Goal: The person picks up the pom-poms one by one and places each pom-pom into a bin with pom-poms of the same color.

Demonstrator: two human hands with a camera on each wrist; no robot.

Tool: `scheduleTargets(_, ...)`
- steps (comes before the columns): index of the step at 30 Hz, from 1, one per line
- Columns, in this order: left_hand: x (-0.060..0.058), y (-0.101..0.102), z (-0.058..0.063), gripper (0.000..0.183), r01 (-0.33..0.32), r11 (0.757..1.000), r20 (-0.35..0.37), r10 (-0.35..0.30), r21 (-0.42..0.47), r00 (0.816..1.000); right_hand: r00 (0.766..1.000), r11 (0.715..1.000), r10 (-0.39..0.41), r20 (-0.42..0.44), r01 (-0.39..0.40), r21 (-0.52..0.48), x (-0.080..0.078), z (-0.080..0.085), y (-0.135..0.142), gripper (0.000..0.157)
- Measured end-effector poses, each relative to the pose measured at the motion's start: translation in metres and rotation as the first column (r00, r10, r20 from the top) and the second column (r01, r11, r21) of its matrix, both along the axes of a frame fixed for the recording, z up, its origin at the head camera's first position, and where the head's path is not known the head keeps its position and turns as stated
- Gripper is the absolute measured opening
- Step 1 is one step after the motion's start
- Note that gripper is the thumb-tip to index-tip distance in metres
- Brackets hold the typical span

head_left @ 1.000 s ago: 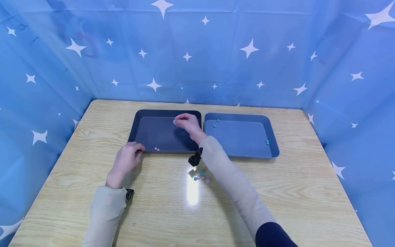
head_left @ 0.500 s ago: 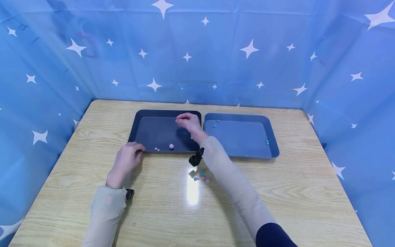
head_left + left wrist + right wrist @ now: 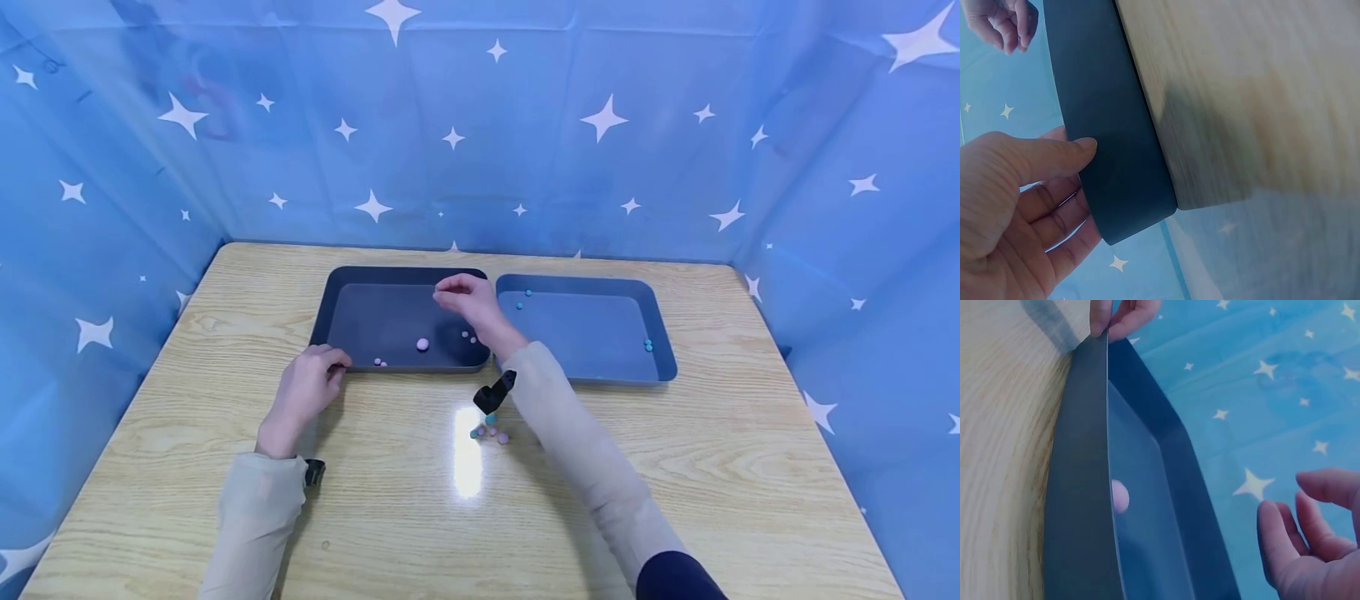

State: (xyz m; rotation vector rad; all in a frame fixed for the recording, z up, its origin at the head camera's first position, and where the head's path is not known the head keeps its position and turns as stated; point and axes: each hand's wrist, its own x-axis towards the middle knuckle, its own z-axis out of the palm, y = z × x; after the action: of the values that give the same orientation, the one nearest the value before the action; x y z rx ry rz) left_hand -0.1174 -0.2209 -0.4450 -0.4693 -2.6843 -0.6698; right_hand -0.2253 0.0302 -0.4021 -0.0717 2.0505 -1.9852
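My left hand (image 3: 306, 385) grips the near left corner of the dark tray (image 3: 382, 312), thumb on the outer wall and fingers behind it. Over the right part of that tray hovers my right hand (image 3: 472, 307); in the right wrist view its thumb and fingers (image 3: 1279, 531) stand apart with nothing between them. On the tray floor lies a larger pink ball (image 3: 422, 344), also seen just inside the wall in the right wrist view. Two small pink balls (image 3: 378, 362) sit near the front wall, and two more small balls (image 3: 465, 334) lie near the right wrist.
A lighter blue tray (image 3: 585, 329) stands right beside the dark one, with several teal balls (image 3: 648, 345) in it. Several pink and teal balls (image 3: 502, 438) lie loose on the wooden table (image 3: 390, 500). A blue star-patterned curtain (image 3: 465, 167) surrounds the table.
The pink ball has left my right fingertips, dropped into the dark tray and rolled slightly. My right hand has shifted right, uncovering two small balls. My left hand stays in place.
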Motion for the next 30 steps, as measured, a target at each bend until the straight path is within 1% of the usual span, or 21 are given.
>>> scheduleTargets(9, 0.000, -0.001, -0.001, 0.014, 0.004, 1.000, 0.011, -0.004, 0.000, 1.000, 0.997, 0.999, 0.051, -0.053, -0.052, -0.012, 0.016, 0.009, 0.011, 0.015)
scheduleTargets(14, 0.000, -0.001, 0.000, 0.014, 0.005, 1.000, 0.016, -0.005, 0.002, 1.000, 0.996, 0.997, 0.065, -0.057, -0.067, -0.034, 0.024, 0.011, 0.018, 0.014)
scheduleTargets(21, 0.000, 0.000, 0.000, 0.015, 0.002, 1.000, 0.024, -0.002, 0.000, 1.000, 0.994, 0.996, 0.080, -0.080, -0.083, -0.036, 0.032, 0.012, 0.024, 0.014)
scheduleTargets(27, 0.000, 0.000, 0.001, 0.015, 0.003, 1.000, 0.025, -0.003, 0.002, 1.000, 0.992, 0.994, 0.096, -0.083, -0.100, -0.046, 0.040, 0.015, 0.030, 0.014)
scheduleTargets(30, 0.000, -0.001, 0.001, 0.015, 0.005, 1.000, 0.020, -0.005, 0.004, 1.000, 0.989, 0.993, 0.107, -0.102, -0.112, -0.047, 0.044, 0.015, 0.033, 0.014)
